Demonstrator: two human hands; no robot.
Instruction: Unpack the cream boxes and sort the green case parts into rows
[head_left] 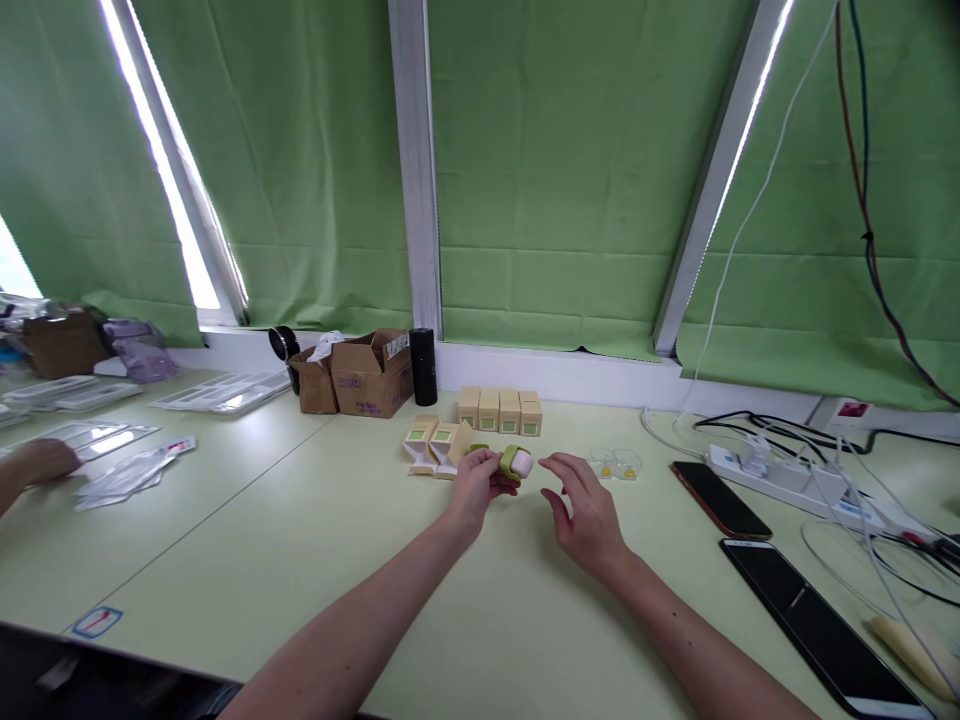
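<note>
Over the middle of the table, my left hand [480, 482] grips a small rounded object [520, 462] with a green band and a pale pinkish-white end. Its exact kind does not show. To its right, my right hand [586, 508] is raised with thumb and fingers apart and holds nothing. Just beyond my left hand lie opened small kraft boxes [444, 446] with white insides. Clear plastic shells [615, 463] with yellow spots rest behind my right hand. A row of several small kraft boxes [499, 411] stands farther back.
Cardboard cartons [373, 375] and a black cylinder [423, 367] stand by the wall. Phones [720, 498], a dark tablet-like device [814, 615] and a power strip [802, 480] with cables lie right. Another person's hand [46, 460] is left, near plastic bags [135, 472].
</note>
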